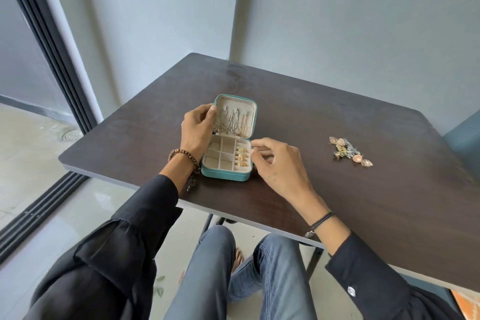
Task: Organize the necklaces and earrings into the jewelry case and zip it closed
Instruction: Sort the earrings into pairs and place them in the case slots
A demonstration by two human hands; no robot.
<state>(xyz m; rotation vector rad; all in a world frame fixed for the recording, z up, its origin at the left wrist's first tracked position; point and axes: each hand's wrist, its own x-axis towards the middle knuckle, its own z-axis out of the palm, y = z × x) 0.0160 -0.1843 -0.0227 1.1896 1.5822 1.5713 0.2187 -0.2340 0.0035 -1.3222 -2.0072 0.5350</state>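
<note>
A small teal jewelry case [222,174] lies open on the dark table [337,189], its lid standing up at the back. Several chain necklaces [233,122] hang inside the lid. Gold rings [241,156] sit in the right-hand slot of the cream tray; the square compartments beside them look bare. My left hand [197,130] grips the lid's left edge, thumb at its top corner. My right hand [275,161] rests against the case's right side with fingers curled, fingertips pinched at the rim; I cannot tell what they hold. A pile of earrings [349,151] lies to the right.
The table stands in a corner against grey walls. A sliding door track [46,205] and a floor drain [71,134] are to the left. My knees in jeans are under the front edge. A blue-grey seat [465,138] shows at far right.
</note>
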